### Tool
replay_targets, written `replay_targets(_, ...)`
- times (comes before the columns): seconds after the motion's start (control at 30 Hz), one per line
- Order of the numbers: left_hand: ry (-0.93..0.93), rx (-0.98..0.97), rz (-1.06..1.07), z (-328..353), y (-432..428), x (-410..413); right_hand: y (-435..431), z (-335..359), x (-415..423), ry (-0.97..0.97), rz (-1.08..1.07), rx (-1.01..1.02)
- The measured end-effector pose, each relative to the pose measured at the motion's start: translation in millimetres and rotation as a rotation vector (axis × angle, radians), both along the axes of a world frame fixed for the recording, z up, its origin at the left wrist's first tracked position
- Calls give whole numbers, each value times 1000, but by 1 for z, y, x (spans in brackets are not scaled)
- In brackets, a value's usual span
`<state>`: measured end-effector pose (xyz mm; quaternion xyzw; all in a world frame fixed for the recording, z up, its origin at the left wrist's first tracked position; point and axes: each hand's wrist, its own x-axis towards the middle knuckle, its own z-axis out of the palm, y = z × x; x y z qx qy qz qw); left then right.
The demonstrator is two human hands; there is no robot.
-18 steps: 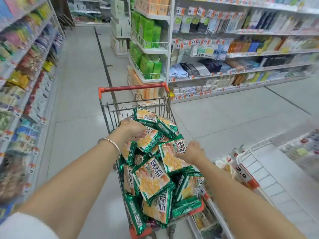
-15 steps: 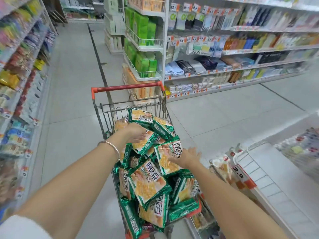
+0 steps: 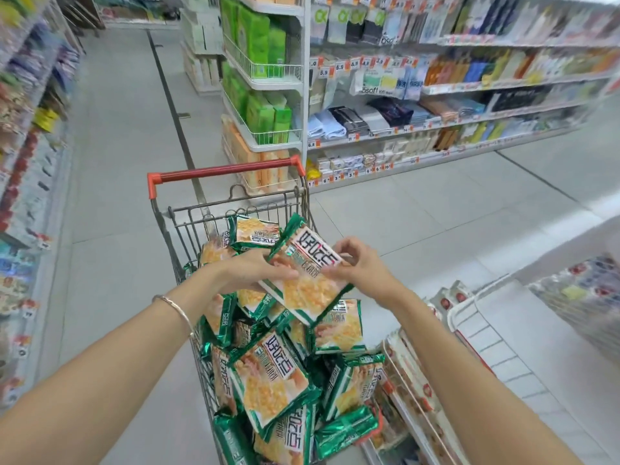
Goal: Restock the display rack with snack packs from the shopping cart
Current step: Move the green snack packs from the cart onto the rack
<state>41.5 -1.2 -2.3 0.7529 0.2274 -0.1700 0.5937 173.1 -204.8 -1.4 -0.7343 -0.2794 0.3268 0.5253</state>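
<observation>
A wire shopping cart [image 3: 235, 199] with a red handle stands in front of me, heaped with several green-edged snack packs [image 3: 268, 374]. Above the heap I hold one snack pack [image 3: 307, 276] lifted and tilted. My left hand [image 3: 251, 270] grips its left side, thumb on top. My right hand [image 3: 362, 266] pinches its right edge with curled fingers. The white display rack [image 3: 496, 333] sits low at the right, with a bare white shelf and packs along its front.
Stocked shelves [image 3: 436, 95] line the far side of the aisle, and another shelf run [image 3: 30, 162] borders the left. A wire end rack [image 3: 265, 105] with green boxes stands behind the cart. Grey tiled floor [image 3: 117, 196] opens to the left.
Both hands were reaching into the heap of packs; now they have come together and lifted one snack pack above the pile. The view has shifted slightly closer to the cart.
</observation>
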Motion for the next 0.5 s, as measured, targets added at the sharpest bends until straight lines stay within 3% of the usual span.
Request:
replay_targets(0.1,-68,-133,336,-11,19,-19,23,-9,27,167,-149,28)
replay_targets(0.17,-99,-266,603,-24,33,-38,33,-32,34,232,-270,-121)
replay_targets(0.23,-88,-347,762,-37,47,-56,43,-61,30,214,-230,-313)
replay_targets(0.37,-54,-326,840,-52,61,-69,65,-117,2,-98,-94,-380)
replay_targets(0.5,-107,-327,964,-52,62,-65,53,-139,-25,-555,-224,-296)
